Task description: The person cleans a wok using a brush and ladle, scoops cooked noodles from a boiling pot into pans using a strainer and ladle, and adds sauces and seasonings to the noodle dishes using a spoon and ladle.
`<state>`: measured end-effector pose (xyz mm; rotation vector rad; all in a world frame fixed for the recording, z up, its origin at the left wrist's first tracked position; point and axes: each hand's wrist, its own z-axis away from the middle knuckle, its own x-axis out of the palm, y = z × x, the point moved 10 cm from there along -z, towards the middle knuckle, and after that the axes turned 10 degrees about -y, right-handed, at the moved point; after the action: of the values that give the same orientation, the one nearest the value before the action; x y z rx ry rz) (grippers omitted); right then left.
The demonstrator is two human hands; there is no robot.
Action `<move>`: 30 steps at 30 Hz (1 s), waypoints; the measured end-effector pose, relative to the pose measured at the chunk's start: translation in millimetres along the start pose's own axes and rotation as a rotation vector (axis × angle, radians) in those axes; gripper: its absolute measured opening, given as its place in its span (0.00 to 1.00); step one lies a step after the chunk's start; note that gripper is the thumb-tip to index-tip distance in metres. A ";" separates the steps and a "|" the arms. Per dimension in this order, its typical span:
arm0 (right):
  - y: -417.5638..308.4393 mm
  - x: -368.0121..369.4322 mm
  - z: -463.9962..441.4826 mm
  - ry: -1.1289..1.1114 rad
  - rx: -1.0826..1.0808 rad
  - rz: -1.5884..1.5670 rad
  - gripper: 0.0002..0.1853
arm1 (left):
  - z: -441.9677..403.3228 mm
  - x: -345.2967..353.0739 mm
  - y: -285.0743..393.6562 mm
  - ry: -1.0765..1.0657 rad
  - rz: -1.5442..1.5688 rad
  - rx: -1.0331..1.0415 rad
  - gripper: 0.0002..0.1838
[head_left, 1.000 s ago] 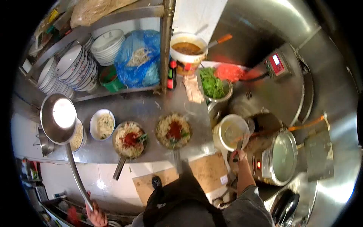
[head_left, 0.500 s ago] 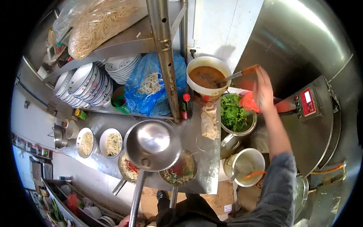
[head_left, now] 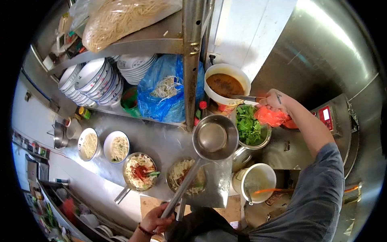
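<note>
My left hand (head_left: pixel 155 220) is closed round the long handle of an empty metal pan (head_left: pixel 215 137), held over the counter's right part. Closed on the handle of a ladle (head_left: pixel 246 97), my right hand (head_left: pixel 274 101) is beside the white tub of brown sauce (head_left: pixel 225 84), where the ladle's far end rests. Right below that hand lie a red plastic bag (head_left: pixel 271 117) and a pot of green leaves (head_left: pixel 249 125). Under the held pan, a pan of noodles (head_left: pixel 183 177) is partly covered. Another noodle pan with red sauce (head_left: pixel 140 171) stands to its left.
Two white bowls of noodles (head_left: pixel 88 145) stand on the counter (head_left: pixel 161 139). Stacked bowls (head_left: pixel 96 80) and a blue bag of sprouts (head_left: pixel 161 105) fill the shelf. A red-capped bottle (head_left: pixel 202 109), a white bucket (head_left: pixel 260 183) and a control panel (head_left: pixel 325 115) are at the right.
My right hand went from the lower bucket up to the sauce tub and closed on the ladle handle. My left hand swung the empty pan from the far left to the right over the counter.
</note>
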<state>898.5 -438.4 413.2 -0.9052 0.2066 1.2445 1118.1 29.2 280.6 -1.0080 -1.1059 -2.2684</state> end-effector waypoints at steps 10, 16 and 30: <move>-34.5 -5.9 85.7 0.503 -0.082 0.971 0.14 | -44.7 31.7 26.3 -0.015 0.061 0.021 0.25; -42.8 7.2 68.2 0.595 -0.201 1.115 0.15 | -57.9 44.4 33.4 -0.112 0.076 0.090 0.26; 29.7 -35.6 134.8 0.626 -0.302 0.486 0.16 | -95.5 81.6 55.6 -0.088 0.231 0.133 0.14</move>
<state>816.0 -370.5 507.6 -1.5600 0.7878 1.4221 1059.8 -85.0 330.0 -1.1280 -1.0978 -1.9594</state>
